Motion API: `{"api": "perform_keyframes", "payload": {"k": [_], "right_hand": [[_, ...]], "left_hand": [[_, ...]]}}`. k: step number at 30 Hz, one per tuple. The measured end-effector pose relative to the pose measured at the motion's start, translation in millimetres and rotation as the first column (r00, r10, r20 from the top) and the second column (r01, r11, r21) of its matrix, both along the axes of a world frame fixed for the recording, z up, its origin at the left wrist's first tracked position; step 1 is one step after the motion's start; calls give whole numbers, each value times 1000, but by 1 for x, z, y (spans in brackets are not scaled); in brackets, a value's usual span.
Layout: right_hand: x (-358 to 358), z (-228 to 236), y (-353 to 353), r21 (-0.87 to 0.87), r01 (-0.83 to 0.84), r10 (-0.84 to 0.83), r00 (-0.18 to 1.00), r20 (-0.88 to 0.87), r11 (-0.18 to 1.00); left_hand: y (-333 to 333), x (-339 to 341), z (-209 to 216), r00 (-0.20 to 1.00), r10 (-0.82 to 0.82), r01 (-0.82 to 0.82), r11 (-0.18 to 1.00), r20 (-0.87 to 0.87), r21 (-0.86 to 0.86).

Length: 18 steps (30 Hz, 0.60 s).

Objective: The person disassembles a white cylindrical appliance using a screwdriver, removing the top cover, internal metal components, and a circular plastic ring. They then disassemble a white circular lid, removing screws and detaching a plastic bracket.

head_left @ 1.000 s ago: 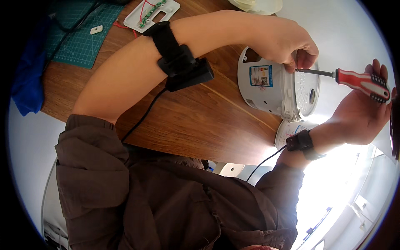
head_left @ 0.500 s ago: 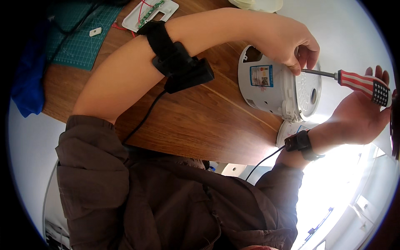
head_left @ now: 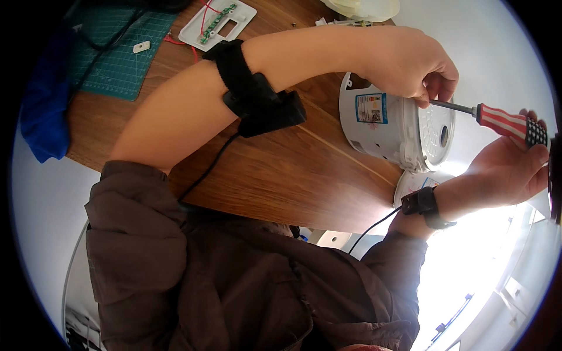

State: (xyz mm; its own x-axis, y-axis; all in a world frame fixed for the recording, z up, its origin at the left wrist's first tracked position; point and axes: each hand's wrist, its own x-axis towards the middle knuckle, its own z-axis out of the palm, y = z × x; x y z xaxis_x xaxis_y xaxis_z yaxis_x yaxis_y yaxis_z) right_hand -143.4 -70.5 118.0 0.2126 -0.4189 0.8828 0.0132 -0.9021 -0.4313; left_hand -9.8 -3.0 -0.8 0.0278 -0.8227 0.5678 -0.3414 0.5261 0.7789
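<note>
A screwdriver (head_left: 506, 121) with a red-and-white striped handle and a starred dark end points leftward. My right hand (head_left: 506, 169) is closed around the end of its handle, partly cut off by dark picture rim. My left hand (head_left: 410, 64) reaches across the table, thumb and fingers pinched at the tip end of the metal shaft; the very tip is hidden there. Just below that hand a round white plastic housing (head_left: 386, 137) lies on its side, its perforated round face (head_left: 433, 137) turned right. A label (head_left: 372, 109) is stuck on its wall.
A white panel with a green circuit board (head_left: 218, 24) and red wires lies at the far left, near a green cutting mat (head_left: 111, 70) with a small white piece (head_left: 141, 47). Blue cloth (head_left: 44, 123) hangs at the left edge. Another white part (head_left: 410, 186) sits by the housing.
The whole view has shifted slightly, moving things a little right. My right thumb and fingers have changed position on the screwdriver handle, and its starred end looks turned. My left hand keeps its pinch.
</note>
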Motion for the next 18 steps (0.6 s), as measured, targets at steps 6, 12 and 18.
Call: {"api": "perform_keyframes", "payload": {"k": [6, 12, 18], "right_hand": [[-18, 10, -12, 62, -336, 337, 942, -3, 940], [-19, 6, -21, -9, -305, 305, 952, 10, 952], [-41, 12, -48, -47, -471, 473, 870, 140, 881]], "left_hand": [[2, -7, 4, 995, 77, -75, 997, 64, -25], [-2, -11, 3, 987, 146, -137, 984, 67, -115], [3, -7, 8, 979, 203, -205, 955, -32, -213]]}}
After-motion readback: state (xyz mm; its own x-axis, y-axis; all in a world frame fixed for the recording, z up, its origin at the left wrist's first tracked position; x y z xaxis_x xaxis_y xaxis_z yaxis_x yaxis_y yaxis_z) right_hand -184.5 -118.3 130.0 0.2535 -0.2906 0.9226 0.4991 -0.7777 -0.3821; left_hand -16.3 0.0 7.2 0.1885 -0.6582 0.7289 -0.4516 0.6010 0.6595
